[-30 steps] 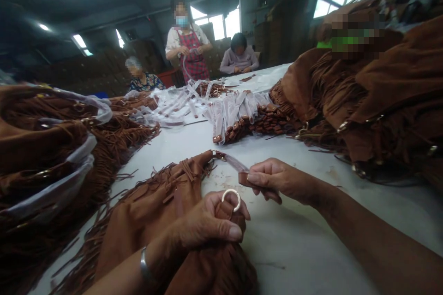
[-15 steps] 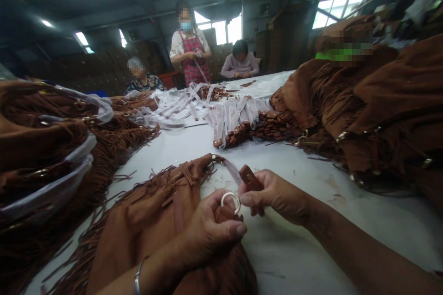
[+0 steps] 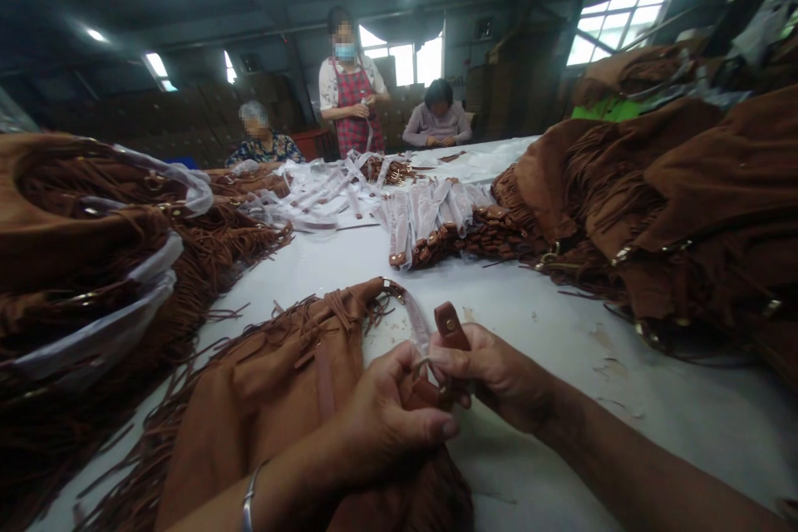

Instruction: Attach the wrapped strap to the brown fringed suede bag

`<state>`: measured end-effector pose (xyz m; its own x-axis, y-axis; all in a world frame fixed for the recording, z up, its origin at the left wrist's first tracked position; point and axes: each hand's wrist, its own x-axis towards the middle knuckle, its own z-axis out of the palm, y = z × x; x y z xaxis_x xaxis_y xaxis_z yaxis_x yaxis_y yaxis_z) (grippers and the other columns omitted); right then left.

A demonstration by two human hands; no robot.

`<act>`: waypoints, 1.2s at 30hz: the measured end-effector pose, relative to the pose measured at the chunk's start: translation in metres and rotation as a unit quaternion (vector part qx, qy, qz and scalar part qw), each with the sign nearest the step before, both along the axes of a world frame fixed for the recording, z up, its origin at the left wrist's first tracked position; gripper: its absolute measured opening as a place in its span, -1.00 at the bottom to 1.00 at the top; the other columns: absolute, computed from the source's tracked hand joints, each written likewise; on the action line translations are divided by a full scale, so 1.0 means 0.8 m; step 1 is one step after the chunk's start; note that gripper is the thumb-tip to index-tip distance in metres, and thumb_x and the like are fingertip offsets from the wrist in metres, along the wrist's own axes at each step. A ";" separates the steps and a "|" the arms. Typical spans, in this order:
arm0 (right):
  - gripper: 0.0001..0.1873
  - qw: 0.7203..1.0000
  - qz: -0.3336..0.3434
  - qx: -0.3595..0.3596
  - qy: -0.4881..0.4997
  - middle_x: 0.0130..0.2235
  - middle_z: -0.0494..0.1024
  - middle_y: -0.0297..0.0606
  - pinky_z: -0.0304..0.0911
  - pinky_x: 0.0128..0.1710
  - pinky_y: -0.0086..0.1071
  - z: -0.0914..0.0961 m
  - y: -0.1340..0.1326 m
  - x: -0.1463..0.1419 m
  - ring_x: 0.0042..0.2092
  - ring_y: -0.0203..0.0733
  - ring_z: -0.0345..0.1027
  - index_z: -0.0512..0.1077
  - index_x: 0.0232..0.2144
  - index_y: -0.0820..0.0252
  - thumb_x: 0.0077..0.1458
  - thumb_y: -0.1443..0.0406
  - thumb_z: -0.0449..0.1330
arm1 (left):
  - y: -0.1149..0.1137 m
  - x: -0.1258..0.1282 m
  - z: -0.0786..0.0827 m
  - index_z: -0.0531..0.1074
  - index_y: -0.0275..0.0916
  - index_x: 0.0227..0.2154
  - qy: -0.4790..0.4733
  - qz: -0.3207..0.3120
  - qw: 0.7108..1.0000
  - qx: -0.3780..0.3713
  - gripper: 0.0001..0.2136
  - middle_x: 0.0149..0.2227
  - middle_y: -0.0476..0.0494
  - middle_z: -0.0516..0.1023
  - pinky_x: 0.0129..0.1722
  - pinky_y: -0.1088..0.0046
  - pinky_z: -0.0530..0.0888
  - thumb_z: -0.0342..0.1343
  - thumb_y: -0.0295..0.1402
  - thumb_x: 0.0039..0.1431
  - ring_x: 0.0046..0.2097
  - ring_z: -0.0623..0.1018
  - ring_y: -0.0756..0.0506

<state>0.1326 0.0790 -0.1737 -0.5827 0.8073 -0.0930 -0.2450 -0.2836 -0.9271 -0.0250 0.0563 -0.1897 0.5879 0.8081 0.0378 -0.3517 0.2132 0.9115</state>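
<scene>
A brown fringed bag (image 3: 268,407) lies on the white table under my left arm. My left hand (image 3: 399,403) is closed on the bag's leather tab (image 3: 426,392), with a metal ring (image 3: 424,364) at its top. Pinched in my right hand (image 3: 483,362) is the end of a brown leather strap (image 3: 450,324) with a small metal stud, its tip pointing up. The fingers of both hands meet at the ring and partly cover it. From the bag's far corner a plastic-wrapped handle (image 3: 415,307) curves toward my hands.
Brown fringed bags are heaped at the left (image 3: 81,266) and right (image 3: 673,191). Ahead lies a row of plastic-wrapped straps (image 3: 430,220), with more loose straps (image 3: 330,187) behind. Three people are at the table's far side, one standing in a checked apron (image 3: 358,104).
My right hand has moved in against my left, bringing the strap to the ring. The ring has tipped and is now mostly covered by fingers. The view has shifted slightly.
</scene>
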 end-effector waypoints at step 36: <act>-0.65 0.970 0.105 0.162 -0.147 -0.60 0.21 -0.47 -0.05 -0.58 -0.54 0.031 0.007 0.033 -0.56 -0.47 0.03 0.26 -0.56 0.29 -0.03 0.13 0.24 | 0.010 0.002 0.004 0.47 -0.36 -0.36 0.036 -0.148 0.974 -0.167 -0.56 -0.45 -0.17 0.48 -0.32 0.41 0.36 -0.19 -0.10 0.19 -0.41 0.48 -0.08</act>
<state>0.1593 0.0846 -0.1491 -0.7242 0.6883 -0.0411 0.0743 0.0187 -0.9971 -0.0237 0.0642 -0.1862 0.7882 0.5636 -0.2474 -0.1683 0.5839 0.7942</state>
